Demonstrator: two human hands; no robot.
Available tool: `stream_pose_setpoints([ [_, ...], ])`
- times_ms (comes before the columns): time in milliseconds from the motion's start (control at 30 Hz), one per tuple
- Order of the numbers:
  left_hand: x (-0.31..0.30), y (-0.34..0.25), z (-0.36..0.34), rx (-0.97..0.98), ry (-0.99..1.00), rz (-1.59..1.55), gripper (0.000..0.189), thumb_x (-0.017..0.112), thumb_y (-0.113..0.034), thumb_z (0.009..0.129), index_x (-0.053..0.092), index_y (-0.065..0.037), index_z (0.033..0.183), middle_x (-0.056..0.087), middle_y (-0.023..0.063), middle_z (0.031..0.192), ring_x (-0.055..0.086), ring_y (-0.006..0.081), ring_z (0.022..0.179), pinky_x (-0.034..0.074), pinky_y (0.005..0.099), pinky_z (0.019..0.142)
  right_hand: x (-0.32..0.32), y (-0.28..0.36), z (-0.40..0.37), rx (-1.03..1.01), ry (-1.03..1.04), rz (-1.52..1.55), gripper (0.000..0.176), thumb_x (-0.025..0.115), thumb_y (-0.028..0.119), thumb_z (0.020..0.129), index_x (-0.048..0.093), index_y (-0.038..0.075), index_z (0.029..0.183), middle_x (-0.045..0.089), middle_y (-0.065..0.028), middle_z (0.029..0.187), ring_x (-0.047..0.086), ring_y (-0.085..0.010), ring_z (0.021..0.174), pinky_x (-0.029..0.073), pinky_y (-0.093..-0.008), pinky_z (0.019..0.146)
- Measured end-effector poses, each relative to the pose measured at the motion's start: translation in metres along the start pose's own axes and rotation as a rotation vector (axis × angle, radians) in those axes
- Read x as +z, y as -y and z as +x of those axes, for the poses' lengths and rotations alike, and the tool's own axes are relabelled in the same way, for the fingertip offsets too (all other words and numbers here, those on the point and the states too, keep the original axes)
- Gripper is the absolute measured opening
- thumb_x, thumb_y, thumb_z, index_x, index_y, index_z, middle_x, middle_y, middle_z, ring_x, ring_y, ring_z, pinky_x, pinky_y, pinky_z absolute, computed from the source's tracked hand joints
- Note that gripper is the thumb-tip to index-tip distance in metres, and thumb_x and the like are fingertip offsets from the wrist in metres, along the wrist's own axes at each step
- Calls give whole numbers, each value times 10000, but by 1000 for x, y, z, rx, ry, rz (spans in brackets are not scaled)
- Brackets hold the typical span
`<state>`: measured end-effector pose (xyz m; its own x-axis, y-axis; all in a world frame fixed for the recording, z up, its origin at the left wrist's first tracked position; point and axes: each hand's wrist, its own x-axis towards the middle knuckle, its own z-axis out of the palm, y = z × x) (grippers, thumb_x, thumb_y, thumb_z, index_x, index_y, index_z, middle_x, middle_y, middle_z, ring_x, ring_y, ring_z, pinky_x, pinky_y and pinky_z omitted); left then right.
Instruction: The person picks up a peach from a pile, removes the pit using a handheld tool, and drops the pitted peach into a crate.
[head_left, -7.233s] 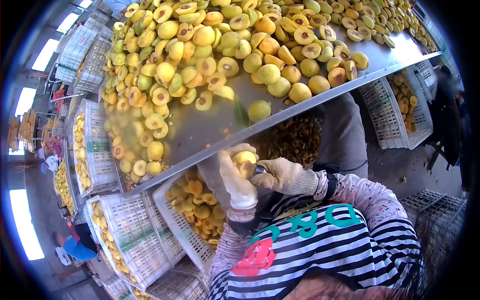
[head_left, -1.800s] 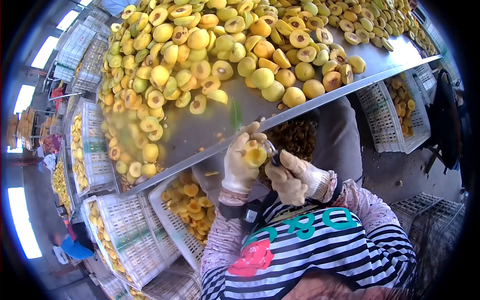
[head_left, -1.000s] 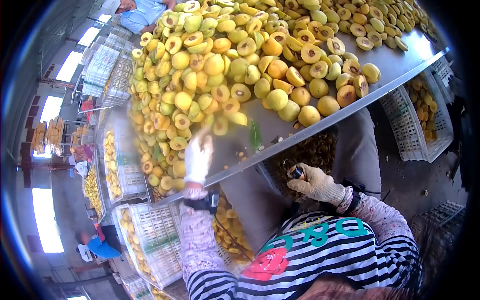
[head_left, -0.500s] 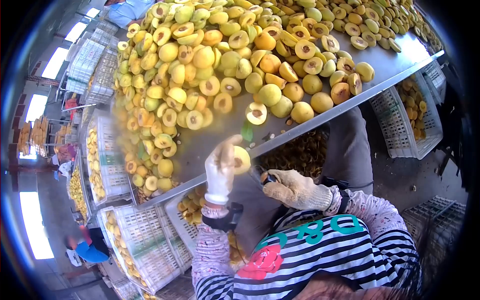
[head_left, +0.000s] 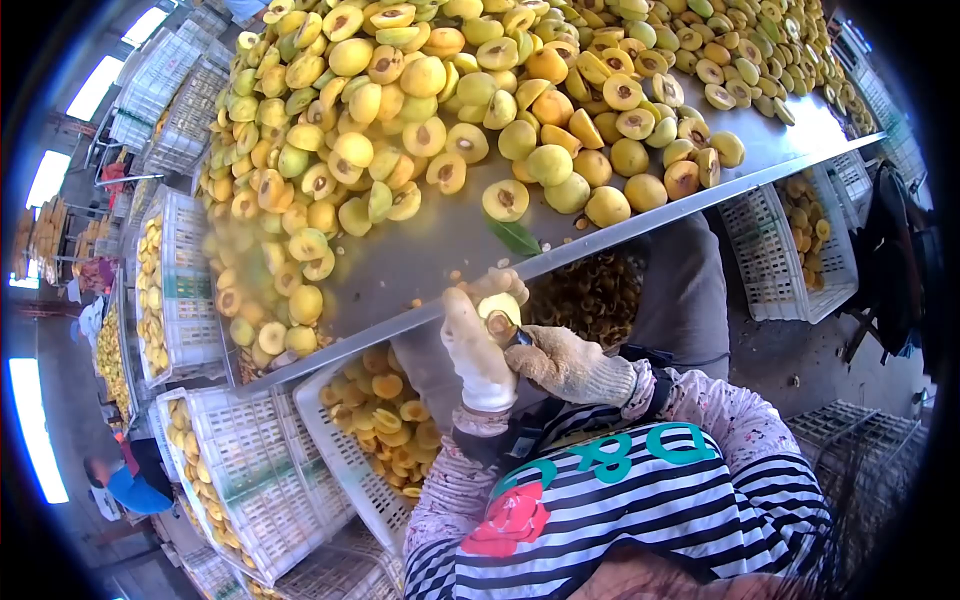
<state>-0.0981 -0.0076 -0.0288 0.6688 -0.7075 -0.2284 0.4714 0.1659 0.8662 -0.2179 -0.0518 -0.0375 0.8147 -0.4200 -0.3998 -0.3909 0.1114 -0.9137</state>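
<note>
My left hand (head_left: 474, 340), in a white glove, holds a cut yellow fruit half that looks like an apricot (head_left: 499, 306), its cut face turned up. My right hand (head_left: 578, 364), in a beige knitted glove, is closed round a small dark-handled tool (head_left: 521, 337). The tool's tip is at the brown pit area of the apricot half, and its working end is mostly hidden. Both hands are just in front of the metal table's rim (head_left: 560, 256). On the table, a large heap of apricot halves (head_left: 400, 110) lies beyond them, with a green leaf (head_left: 514, 236) near the edge.
Below my left forearm stands a white crate (head_left: 350, 470) of apricot halves. More filled crates (head_left: 270, 470) line the left side, and another crate (head_left: 770, 250) is at the right. Dark scraps (head_left: 588, 305) lie under the table edge. A person in blue (head_left: 140, 490) is at far left.
My left hand has brought the apricot half toward me and right, to meet the tool in my right hand. The view has shifted slightly, showing more of the crate below.
</note>
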Motion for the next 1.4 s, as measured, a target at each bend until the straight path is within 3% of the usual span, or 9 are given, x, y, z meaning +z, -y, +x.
stream_pose_setpoints([
  [233, -19, -22, 22, -372, 449, 389, 500, 447, -377, 1060, 660, 72, 1118, 706, 139, 815, 663, 180, 723, 541, 283, 687, -7, -6, -5, 16, 27, -299, 579, 553, 524, 985, 588, 18, 1264, 685, -273, 1067, 648, -419, 1067, 528, -462, 884],
  [333, -19, -21, 39, -362, 604, 332, 454, 477, -326, 1055, 573, 59, 1276, 704, 132, 838, 660, 175, 721, 547, 283, 681, -5, -34, 3, 4, 135, 60, 486, 541, 533, 1004, 557, 53, 1081, 587, -106, 755, 559, -257, 659, 452, -352, 600],
  [400, -15, -18, 39, -246, 534, 294, 456, 473, -317, 1055, 535, 44, 1326, 701, 137, 861, 658, 184, 727, 552, 287, 686, -8, -27, -1, 131, 308, 469, 441, 498, 554, 1023, 484, 131, 898, 408, 27, 591, 355, -104, 444, 299, -244, 402],
  [567, -11, 18, 10, 322, 309, -81, 437, 454, -320, 1064, 544, -22, 1370, 666, 158, 1143, 656, 222, 983, 547, 346, 868, -13, -14, -13, 193, 421, 912, 466, 434, 553, 1044, 444, 117, 880, 309, 34, 553, 263, -110, 421, 256, -279, 395],
  [633, -16, 25, 0, 178, 261, -72, 401, 457, -233, 1064, 536, 3, 1378, 701, 178, 1024, 673, 220, 891, 547, 304, 748, -7, -14, -17, 193, 460, 945, 456, 424, 542, 1049, 451, 115, 890, 320, 30, 551, 273, -114, 421, 263, -278, 395],
  [833, -7, -7, 2, -28, 348, 157, 415, 397, -195, 1083, 502, 41, 1408, 710, 132, 819, 683, 167, 760, 538, 262, 686, 9, -39, -5, -221, -38, 124, 418, 522, 480, 1027, 537, 109, 834, 463, 0, 596, 433, -123, 473, 350, -280, 426],
  [1000, -3, -14, 8, -68, 452, 220, 449, 443, -251, 1059, 511, 20, 1411, 717, 130, 791, 685, 174, 733, 546, 275, 720, -18, -24, -14, 226, 508, 715, 466, 503, 495, 1036, 541, 103, 786, 467, 20, 597, 434, -108, 463, 352, -270, 423],
  [1233, -13, -12, 22, -235, 630, 184, 439, 421, -210, 1058, 501, 23, 1422, 702, 119, 758, 682, 207, 715, 558, 304, 712, -8, -24, -13, 243, 484, 687, 483, 468, 559, 1030, 469, 129, 811, 391, 31, 561, 364, -90, 438, 306, -242, 392],
  [1400, 5, -1, 8, -355, 444, -151, 439, 352, -252, 1089, 502, -11, 1424, 609, 66, 739, 631, 261, 720, 557, 387, 713, -2, -50, -9, 177, 1038, 1418, 557, 509, 681, 951, 472, 143, 811, 377, 49, 531, 350, -74, 397, 302, -229, 363],
])
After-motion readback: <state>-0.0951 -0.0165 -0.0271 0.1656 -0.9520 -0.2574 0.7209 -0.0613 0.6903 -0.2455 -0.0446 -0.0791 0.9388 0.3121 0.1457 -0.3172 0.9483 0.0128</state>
